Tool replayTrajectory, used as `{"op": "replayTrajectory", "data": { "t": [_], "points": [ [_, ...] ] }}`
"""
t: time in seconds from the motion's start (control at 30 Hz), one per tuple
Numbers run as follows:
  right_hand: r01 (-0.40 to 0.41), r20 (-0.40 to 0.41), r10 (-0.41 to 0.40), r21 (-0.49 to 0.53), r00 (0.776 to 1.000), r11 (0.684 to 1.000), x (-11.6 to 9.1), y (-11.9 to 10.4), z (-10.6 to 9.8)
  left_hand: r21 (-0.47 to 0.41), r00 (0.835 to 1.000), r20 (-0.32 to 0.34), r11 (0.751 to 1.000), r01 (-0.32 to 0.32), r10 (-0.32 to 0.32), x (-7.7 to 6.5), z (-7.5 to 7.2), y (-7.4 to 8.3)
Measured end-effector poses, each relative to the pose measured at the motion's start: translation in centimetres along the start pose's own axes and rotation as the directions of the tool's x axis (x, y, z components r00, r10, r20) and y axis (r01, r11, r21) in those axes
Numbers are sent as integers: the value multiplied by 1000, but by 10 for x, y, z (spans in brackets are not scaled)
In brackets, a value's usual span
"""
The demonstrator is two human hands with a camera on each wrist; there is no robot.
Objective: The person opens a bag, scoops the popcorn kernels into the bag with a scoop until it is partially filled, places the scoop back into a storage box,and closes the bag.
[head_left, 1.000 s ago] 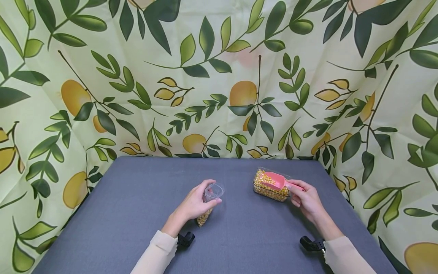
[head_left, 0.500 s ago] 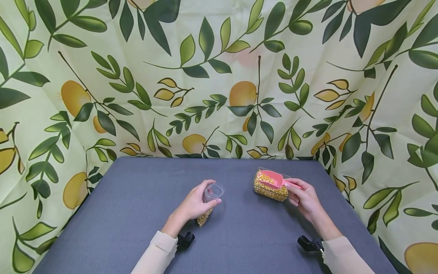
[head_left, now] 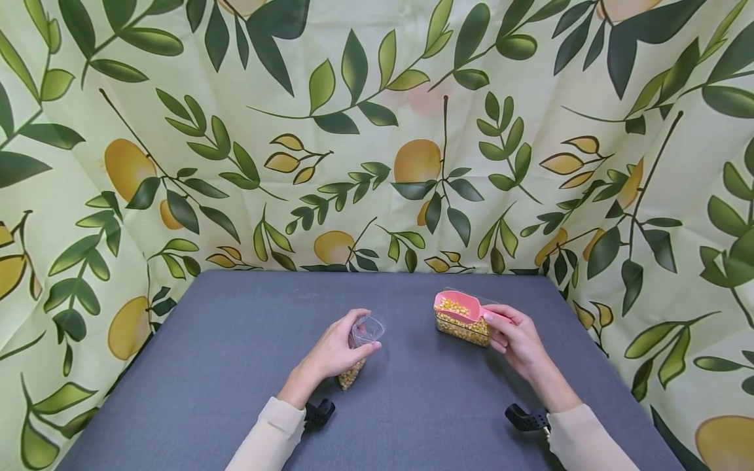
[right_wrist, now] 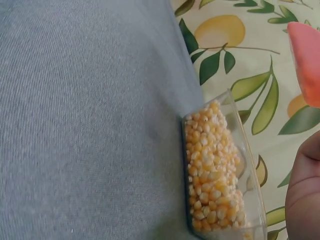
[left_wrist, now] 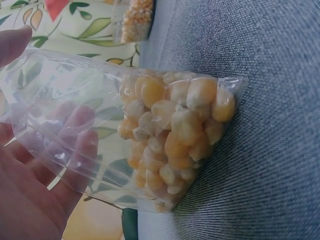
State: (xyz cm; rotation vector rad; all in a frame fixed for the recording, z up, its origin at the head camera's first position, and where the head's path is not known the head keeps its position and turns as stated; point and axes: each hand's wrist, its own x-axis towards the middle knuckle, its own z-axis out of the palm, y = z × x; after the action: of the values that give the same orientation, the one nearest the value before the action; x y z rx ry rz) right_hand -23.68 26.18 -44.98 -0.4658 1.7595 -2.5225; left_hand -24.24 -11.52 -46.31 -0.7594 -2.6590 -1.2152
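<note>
My left hand (head_left: 332,348) holds the open top of a clear plastic bag (left_wrist: 100,80), its thumb and fingers spread around the mouth. Corn kernels (left_wrist: 170,130) fill the bag's lower part, and its bottom rests on the cloth. My right hand (head_left: 521,337) pinches the handle of a pink scoop (head_left: 473,306) that carries a load of kernels. The scoop is raised above a clear rectangular container (right_wrist: 254,185) with many corn kernels inside. In the right wrist view only part of the scoop shows, at the right edge.
Grey-blue cloth covers the table (head_left: 235,333). A curtain (head_left: 371,150) printed with leaves and fruit hangs behind it and along both sides. Black wrist devices (head_left: 526,418) sit under both wrists.
My right hand has lifted the scoop out of the corn in the container and shifted slightly left, with kernels in it. The left hand and the bag have stayed still.
</note>
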Motion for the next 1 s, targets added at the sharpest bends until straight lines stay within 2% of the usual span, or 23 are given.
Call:
{"op": "replayTrajectory", "data": {
  "t": [0.53,1.0],
  "points": [
    [6,57,-6,-4,998,1000,3,-3,12,-2,1000,2,1000,0,0,0,0,-1],
    [-39,56,43,-73,998,997,9,-5,25,11,1000,0,1000,4,-4,0,0,-1]
  ]
}}
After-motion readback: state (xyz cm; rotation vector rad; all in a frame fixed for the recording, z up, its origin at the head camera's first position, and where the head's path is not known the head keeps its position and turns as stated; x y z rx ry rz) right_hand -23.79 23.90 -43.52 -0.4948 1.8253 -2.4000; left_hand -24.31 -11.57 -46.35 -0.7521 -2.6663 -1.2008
